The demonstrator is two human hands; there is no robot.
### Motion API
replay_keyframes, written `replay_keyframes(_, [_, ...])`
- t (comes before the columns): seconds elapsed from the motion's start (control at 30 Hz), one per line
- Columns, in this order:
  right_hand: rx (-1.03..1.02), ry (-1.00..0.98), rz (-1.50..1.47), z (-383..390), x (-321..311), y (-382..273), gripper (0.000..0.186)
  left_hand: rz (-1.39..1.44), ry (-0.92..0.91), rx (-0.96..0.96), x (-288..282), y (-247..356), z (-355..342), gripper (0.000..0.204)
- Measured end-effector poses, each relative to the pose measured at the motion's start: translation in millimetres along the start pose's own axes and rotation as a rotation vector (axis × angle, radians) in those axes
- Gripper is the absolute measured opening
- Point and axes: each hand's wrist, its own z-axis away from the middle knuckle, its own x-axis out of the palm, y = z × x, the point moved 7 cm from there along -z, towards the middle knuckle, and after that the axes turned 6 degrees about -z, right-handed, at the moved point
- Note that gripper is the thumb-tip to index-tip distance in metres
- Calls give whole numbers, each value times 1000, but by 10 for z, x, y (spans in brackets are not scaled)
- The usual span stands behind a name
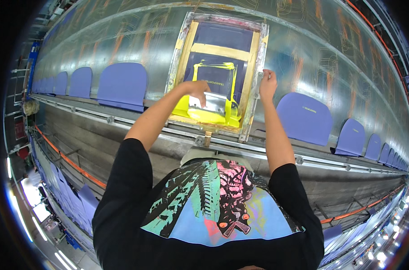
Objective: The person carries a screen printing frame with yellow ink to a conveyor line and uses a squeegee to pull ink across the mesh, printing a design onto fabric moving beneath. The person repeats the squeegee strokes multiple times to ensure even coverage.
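Observation:
A screen printing frame (263, 40) with a metal border lies flat in front of me. Bright yellow ink (206, 118) is pooled along its near end and runs in streaks up both sides of the mesh. My left hand (197, 91) grips a shiny metal squeegee (213, 102), whose lower edge sits in the ink. Beside the frame's right rail is my right hand (269, 82), with curled fingers closed at the outer edge. Small lettering shows through the mesh beyond the squeegee.
Purple cut panels with rounded corners lie in a row on the long metal table (164, 49), including a left panel (122, 83) and a right panel (303, 118) with a small yellow print. A metal rail (159, 132) follows the table's near edge. An orange cable (71, 157) runs at left.

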Motion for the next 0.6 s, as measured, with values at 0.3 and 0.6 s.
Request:
replay_keyframes(0.3, [99,-60,6,102,113,25,21,-577,1136,-164,-464,98,183,27])
replay_keyframes(0.6, [106,-40,23,57,51,133,23,-514,1177,-57,250,311,532,31])
